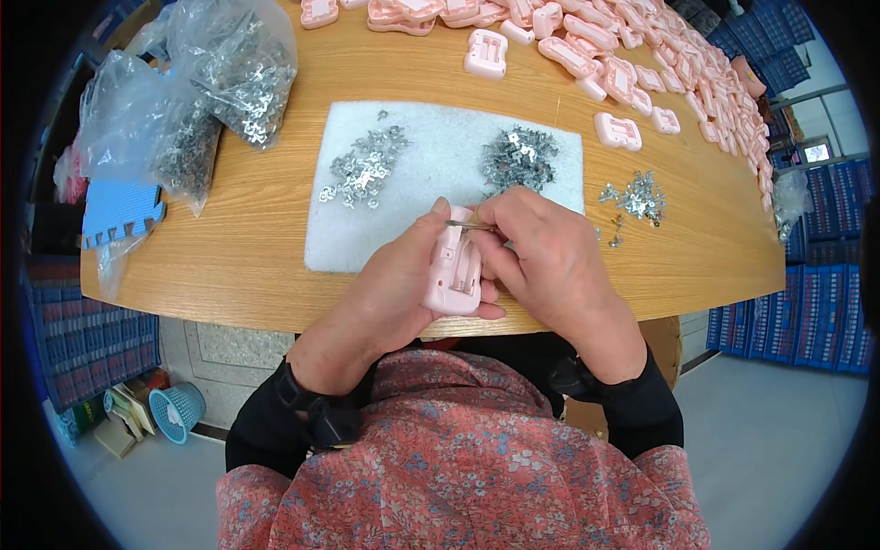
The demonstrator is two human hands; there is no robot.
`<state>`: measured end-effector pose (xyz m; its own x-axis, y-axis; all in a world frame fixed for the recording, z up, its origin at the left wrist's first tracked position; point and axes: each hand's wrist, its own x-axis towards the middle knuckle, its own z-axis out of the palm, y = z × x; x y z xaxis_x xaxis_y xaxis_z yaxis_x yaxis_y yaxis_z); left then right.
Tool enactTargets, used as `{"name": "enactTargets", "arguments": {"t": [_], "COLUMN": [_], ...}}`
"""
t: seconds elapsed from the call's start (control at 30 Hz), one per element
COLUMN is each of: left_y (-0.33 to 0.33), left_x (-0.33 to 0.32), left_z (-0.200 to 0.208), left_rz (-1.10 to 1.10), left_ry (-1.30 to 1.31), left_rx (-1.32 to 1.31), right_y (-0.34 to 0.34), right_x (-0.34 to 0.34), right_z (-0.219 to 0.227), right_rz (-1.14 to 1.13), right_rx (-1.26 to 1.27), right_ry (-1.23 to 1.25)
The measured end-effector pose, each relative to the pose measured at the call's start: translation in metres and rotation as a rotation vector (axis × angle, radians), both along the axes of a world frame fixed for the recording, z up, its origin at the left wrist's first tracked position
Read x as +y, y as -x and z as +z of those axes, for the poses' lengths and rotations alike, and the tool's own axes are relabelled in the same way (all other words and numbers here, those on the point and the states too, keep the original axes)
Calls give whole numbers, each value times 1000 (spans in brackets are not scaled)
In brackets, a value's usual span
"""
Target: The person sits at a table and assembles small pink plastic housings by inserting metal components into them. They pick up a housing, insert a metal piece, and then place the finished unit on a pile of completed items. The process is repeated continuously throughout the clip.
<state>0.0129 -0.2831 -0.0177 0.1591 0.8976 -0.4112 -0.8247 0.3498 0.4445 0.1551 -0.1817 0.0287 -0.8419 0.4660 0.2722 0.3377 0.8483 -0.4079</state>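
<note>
My left hand [390, 275] is closed round a pale pink plastic casing [454, 289], held tilted up over the front edge of the table. Long battery slots show in the casing's upper face. A slim pair of metal tweezers [470, 225] is pinched in my right hand [555, 252], its tip lying across the casing's upper end by my left thumb. Whether the tip grips a part is too small to tell. Just beyond my hands, a white foam sheet [431, 170] carries a heap of shiny metal contact pieces [367, 170] and a darker, denser heap of metal pieces [518, 158].
More small metal pieces [642, 197] lie loose right of the sheet. Many pink casings [619, 82] pile up along the far right, one casing [486, 53] standing apart. Clear bags of metal parts [243, 82] and a blue foam mat [124, 211] occupy the left side.
</note>
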Motion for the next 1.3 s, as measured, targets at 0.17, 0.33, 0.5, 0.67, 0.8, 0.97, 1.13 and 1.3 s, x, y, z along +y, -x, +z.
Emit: {"name": "enactTargets", "arguments": {"t": [0.17, 0.33, 0.5, 0.67, 0.8, 0.97, 1.13, 1.3], "left_y": [0, 2, 4, 10, 6, 5, 12, 9], "left_x": [-1, 2, -3, -4, -1, 0, -1, -4], "left_z": [4, 3, 10, 20, 27, 9, 16, 20], "left_rz": [28, -39, -12, -127, -100, 34, -37, -101], "left_ry": [-107, -253, -238, -382, -494, -400, -194, -167], "left_rx": [-24, 63, 663, 1159, 1485, 852, 40, -79], "right_y": [-7, -6, -15, -18, -21, -25, -25, -21], "right_x": [5, 1, 12, 10, 8, 3, 0, 0], "right_z": [6, 12, -5, -5, -1, 4, -10, -5], "right_rz": [-96, -143, -136, -154, -184, -189, -151, -95], "right_rx": [78, 70, 123, 72, 99, 310, 445, 393], "right_ry": [301, 966, 1133, 1073, 1096, 1294, 1105, 1070]}}
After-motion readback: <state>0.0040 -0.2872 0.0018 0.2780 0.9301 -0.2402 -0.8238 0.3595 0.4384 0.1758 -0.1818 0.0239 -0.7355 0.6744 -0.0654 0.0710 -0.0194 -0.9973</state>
